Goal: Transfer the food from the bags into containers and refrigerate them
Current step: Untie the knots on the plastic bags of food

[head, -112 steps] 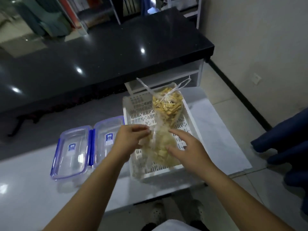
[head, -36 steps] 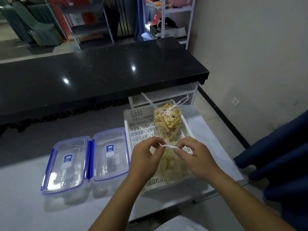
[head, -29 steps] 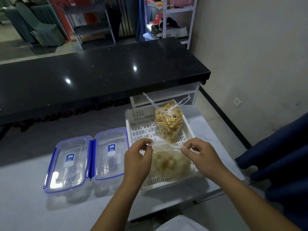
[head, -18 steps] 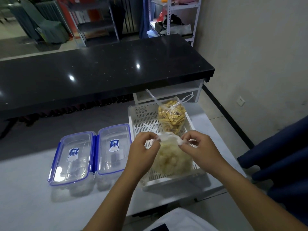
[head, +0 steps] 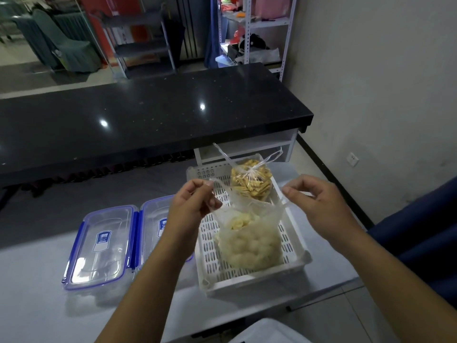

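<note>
A clear bag of pale round food pieces (head: 249, 241) stands in the near half of a white slotted basket (head: 210, 258). My left hand (head: 190, 206) pinches the bag's left handle, and my right hand (head: 319, 204) pinches its right handle. Between them the bag's mouth is spread wide. Behind it in the basket sits a second clear bag of yellow sticks (head: 251, 183), still knotted at the top. Two clear lidded containers with blue clips lie left of the basket: the left container (head: 99, 246) and the right container (head: 155, 219), which my left forearm partly covers.
Everything rests on a pale grey table (head: 37, 305) whose front edge is close to me. A black glossy counter (head: 148, 120) runs across behind it. A beige wall stands at the right, and a dark blue fabric object (head: 425, 231) lies at the right edge.
My hands were close together at the bag's knot; now they have pulled apart, the knot is undone and the bag's mouth is open. The camera view has shifted slightly.
</note>
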{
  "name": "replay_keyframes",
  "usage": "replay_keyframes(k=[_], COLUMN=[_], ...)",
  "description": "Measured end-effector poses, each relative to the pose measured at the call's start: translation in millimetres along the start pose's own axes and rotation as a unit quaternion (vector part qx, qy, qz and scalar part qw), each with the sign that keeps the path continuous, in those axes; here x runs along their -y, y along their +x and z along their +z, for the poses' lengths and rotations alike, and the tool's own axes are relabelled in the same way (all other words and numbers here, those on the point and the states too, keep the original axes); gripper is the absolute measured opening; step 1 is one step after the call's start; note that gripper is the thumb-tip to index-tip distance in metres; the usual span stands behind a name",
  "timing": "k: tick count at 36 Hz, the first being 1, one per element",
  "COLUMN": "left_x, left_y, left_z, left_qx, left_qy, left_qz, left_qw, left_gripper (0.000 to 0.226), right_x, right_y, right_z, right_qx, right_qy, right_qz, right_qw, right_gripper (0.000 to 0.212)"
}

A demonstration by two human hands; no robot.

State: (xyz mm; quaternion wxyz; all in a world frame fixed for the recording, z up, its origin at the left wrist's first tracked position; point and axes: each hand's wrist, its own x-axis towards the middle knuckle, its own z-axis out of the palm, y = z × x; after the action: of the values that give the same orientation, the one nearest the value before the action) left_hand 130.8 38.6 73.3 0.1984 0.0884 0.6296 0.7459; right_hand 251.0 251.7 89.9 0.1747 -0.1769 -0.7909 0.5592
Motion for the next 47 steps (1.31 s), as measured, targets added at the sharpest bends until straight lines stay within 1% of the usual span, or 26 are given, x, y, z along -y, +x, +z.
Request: replay_keyframes(k=[4,5,7,9,12,15,16,17,18,20,21,22,23,24,26,28,30,32,34,35,38,41,43,44,45,47], left_x=[-13,-16,-21,-25,-30,-37,-40,-43,-46,-51,-54,-57,-60,-63,-65,-61,-49,-32,-18,-14,-13,-18,-19,-19,-18,-19], left_y=[8,9,11,11,8,3,1,-2,-4,-10,-13,-17,-20,-24,-32,-41,-49,-55,-60,-61,-61,-57,-55,-53,-52,-49], left_z=[-8,-10,-12,-12,-10,-8,-7,-8,-8,-11,-12,-14,-16,-20,-28,-35,-37,-35,-34,-34,-37,-35,-33,-32,-32,-35], left_qx=[0.045,0.059,0.077,0.086,0.101,0.116,0.121,0.125,0.130,0.138,0.143,0.151,0.162,0.176,0.211,0.229,0.221,0.206,0.201,0.203,0.217,0.227,0.232,0.234,0.234,0.238], left_qy=[-0.014,-0.027,-0.044,-0.051,-0.070,-0.077,-0.080,-0.086,-0.093,-0.104,-0.111,-0.121,-0.134,-0.152,-0.201,-0.239,-0.234,-0.213,-0.213,-0.223,-0.248,-0.232,-0.212,-0.198,-0.185,-0.153], left_qz=[-0.002,-0.007,-0.016,-0.017,-0.021,-0.024,-0.026,-0.029,-0.032,-0.027,-0.020,-0.013,-0.006,0.001,0.009,0.009,-0.003,-0.037,-0.070,-0.076,-0.081,-0.085,-0.080,-0.076,-0.073,-0.067], left_qw=[0.999,0.998,0.996,0.995,0.992,0.990,0.989,0.988,0.987,0.985,0.983,0.981,0.978,0.973,0.956,0.943,0.947,0.954,0.954,0.950,0.941,0.942,0.946,0.949,0.952,0.957], left_gripper=[0.009,0.011,0.022,0.028,0.032,0.040,0.043,0.046,0.049,0.051,0.051,0.052,0.054,0.057,0.062,0.063,0.068,0.075,0.078,0.077,0.073,0.075,0.076,0.076,0.077,0.077], right_x=[2,1,2,2,1,1,2,4,5,10,13,16,19,23,29,29,24,11,-2,-7,-10,-7,-6,-6,-5,-8], right_y=[5,5,6,6,8,12,13,15,16,18,20,21,22,24,27,27,23,14,3,-1,-8,-11,-10,-9,-9,0], right_z=[-20,-23,-26,-24,-18,-14,-14,-15,-18,-27,-33,-38,-44,-49,-59,-67,-68,-64,-60,-57,-60,-62,-63,-63,-62,-64], right_qx=[0.035,0.039,0.026,0.012,0.003,-0.028,-0.024,-0.006,0.021,0.078,0.109,0.137,0.160,0.179,0.211,0.224,0.226,0.241,0.242,0.252,0.250,0.275,0.272,0.252,0.226,0.201], right_qy=[-0.013,-0.009,0.014,0.056,0.152,0.191,0.217,0.267,0.335,0.459,0.492,0.509,0.519,0.529,0.549,0.559,0.554,0.542,0.544,0.550,0.557,0.554,0.554,0.545,0.528,0.477], right_qz=[0.033,0.037,0.034,0.040,0.083,0.097,0.105,0.119,0.136,0.163,0.164,0.157,0.147,0.135,0.117,0.119,0.145,0.181,0.236,0.244,0.249,0.241,0.248,0.261,0.273,0.271], right_qw=[0.999,0.998,0.999,0.998,0.985,0.976,0.970,0.956,0.932,0.870,0.848,0.835,0.827,0.819,0.800,0.789,0.788,0.784,0.768,0.758,0.752,0.748,0.747,0.756,0.772,0.811], right_gripper=[0.019,0.021,0.025,0.025,0.027,0.030,0.029,0.027,0.025,0.023,0.028,0.039,0.050,0.055,0.060,0.064,0.067,0.070,0.071,0.072,0.078,0.079,0.079,0.077,0.075,0.071])
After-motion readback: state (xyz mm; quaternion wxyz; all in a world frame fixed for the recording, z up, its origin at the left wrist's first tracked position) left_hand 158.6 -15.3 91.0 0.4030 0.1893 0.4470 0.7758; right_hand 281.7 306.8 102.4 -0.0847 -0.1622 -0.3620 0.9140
